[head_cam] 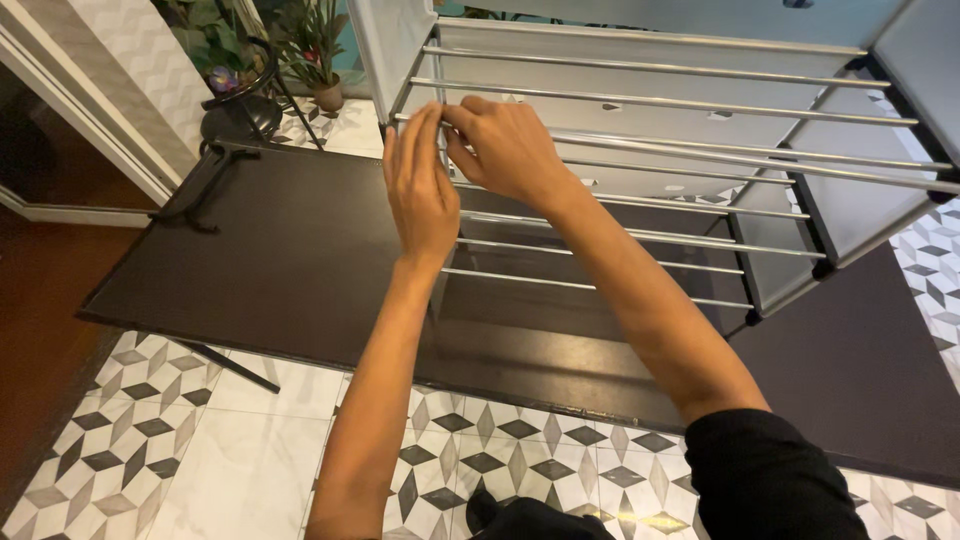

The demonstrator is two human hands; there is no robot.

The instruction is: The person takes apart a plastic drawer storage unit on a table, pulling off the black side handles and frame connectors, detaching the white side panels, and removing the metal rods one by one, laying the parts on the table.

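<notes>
- Left hand [420, 190] is reaching up with its fingers [412, 130] extended and pressed together, tips meeting a thin metal rod [660, 98] of the rack, at the rod's left end.
- Right hand [510, 150] is sitting just beside the left, its fingers [462, 112] curling over the same rod end; thumb and forefinger appear to be pinching it. Whether the grip is fully closed cannot be told, since the left fingers are covering the contact point.
- Both sets of fingertips are converging on one spot, just where the rod is meeting the black corner connector [386, 128]. Judgement: two hands are steadying that joint because the rod is thin and could flex.
- The rod belongs to a wire storage rack [700, 190] lying tilted on its side; parallel rods are running away to the right of the fingers, with pale plastic panels [860, 200] closing the frame beyond them.
- The rack is resting on a dark brown table [280, 260], which is spreading below and to the left of the fingers; lying flat probably keeps the frame from tipping while it is being handled.
- Beyond the fingertips, well apart, a black metal stand [240, 110] and potted plants [315, 50] are standing on the patterned tile floor [120, 440].
- A black sleeve [770, 480] is covering the right upper arm.
</notes>
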